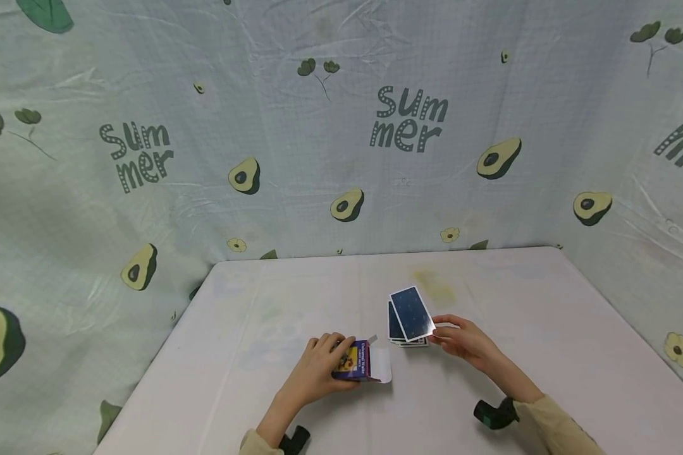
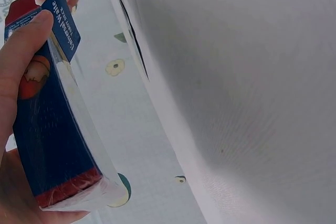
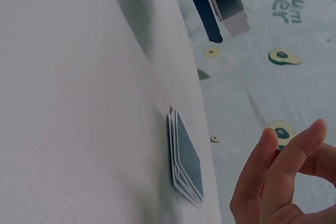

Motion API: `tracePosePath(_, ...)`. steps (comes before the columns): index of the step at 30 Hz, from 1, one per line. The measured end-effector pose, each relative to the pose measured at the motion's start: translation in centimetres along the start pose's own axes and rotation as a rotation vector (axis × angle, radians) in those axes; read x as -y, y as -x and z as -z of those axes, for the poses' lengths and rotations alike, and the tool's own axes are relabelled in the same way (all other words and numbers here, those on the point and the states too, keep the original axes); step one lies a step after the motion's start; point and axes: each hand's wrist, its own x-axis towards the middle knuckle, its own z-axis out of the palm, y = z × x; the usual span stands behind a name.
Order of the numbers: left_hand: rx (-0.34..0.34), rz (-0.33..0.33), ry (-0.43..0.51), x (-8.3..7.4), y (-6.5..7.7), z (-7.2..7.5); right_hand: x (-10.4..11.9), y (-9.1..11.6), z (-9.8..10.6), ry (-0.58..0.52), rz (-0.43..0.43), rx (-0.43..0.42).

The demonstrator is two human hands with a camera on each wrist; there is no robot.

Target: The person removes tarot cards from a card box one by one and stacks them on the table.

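Observation:
My left hand grips a tarot card box, thumb on one face and fingers on another. Its white-lined flap stands open to the right. The left wrist view shows the blue box with red ends and "Universal Waite" lettering on the flap. A small fanned pile of dark-blue-backed tarot cards lies on the table, the top card turned askew. Just right of the pile is my right hand, fingers loosely bent. In the right wrist view nothing shows between its fingertips, and the cards lie apart from it.
A white-covered table spreads under both hands. Behind it and at the sides hangs a pale cloth printed with avocados and "summer" lettering. Dark camera mounts sit at both wrists, below beige sleeves.

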Motion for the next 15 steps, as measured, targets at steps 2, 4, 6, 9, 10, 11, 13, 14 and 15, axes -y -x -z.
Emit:
tracePosePath(2, 0.002, 0.002, 0.003, 0.0, 0.0, 0.0, 0.0, -0.2, -0.1, -0.01, -0.005, -0.01)
tracePosePath(4, 0.008, 0.007, 0.008, 0.0, 0.0, 0.0, -0.1, -0.4, -0.1, -0.008, -0.005, -0.02)
tracePosePath(6, 0.017, 0.015, 0.014, 0.0, 0.0, 0.0, -0.3, -0.7, -0.1, 0.001, -0.004, -0.033)
tracePosePath(9, 0.026, 0.023, 0.015, 0.0, 0.0, 0.0, -0.5, -1.1, 0.0, 0.016, -0.001, -0.051)
tracePosePath(10, 0.026, 0.024, 0.014, 0.0, 0.0, 0.0, -0.6, -1.3, 0.0, 0.02, -0.001, -0.058)
tracePosePath(11, 0.023, 0.022, 0.012, 0.0, 0.0, 0.0, -0.8, -1.4, 0.1, 0.023, -0.001, -0.062)
tracePosePath(13, 0.014, 0.016, 0.005, 0.1, 0.0, 0.0, -1.0, -1.7, 0.1, 0.028, -0.003, -0.071)
tracePosePath(14, 0.007, 0.011, 0.001, 0.1, 0.0, 0.0, -1.0, -1.8, 0.1, 0.029, -0.004, -0.076)
tracePosePath(15, 0.0, 0.008, -0.001, 0.1, 0.1, 0.0, -1.1, -1.9, 0.1, 0.029, -0.005, -0.08)
